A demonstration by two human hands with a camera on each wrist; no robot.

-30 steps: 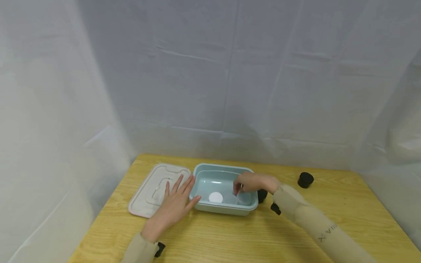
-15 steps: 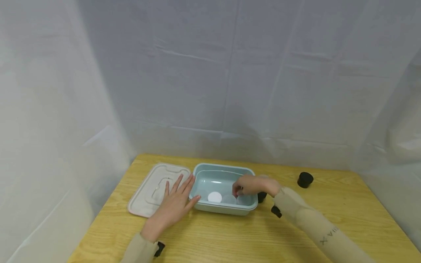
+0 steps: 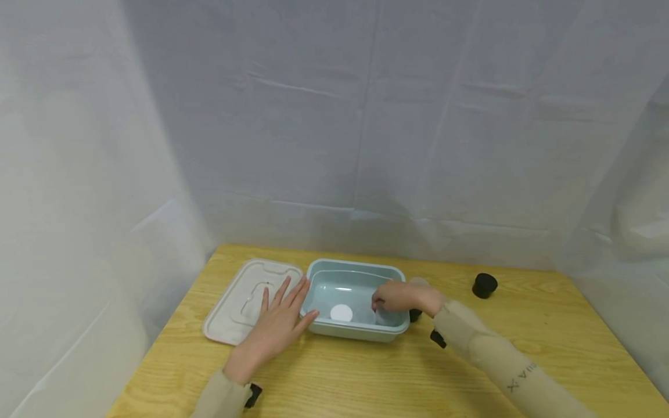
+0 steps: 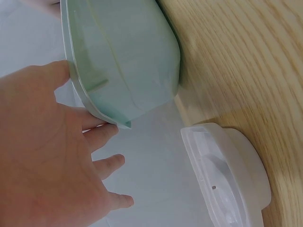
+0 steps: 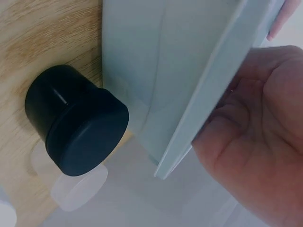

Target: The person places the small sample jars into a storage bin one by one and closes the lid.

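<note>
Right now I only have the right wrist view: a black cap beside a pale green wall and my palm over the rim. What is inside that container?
Observer: In the head view, a flat white disc lies on the floor of the green tub, left of your right hand.
Operator: Where is my other hand?
Observer: The left hand lies flat, fingers spread, partly on the white lid, with its thumb against the tub's left end.
Operator: Any other caps about?
Observer: Yes, a second black cap stands alone on the wooden table, well to the right of the tub; the black cap you see sits right against the tub's wall.
</note>
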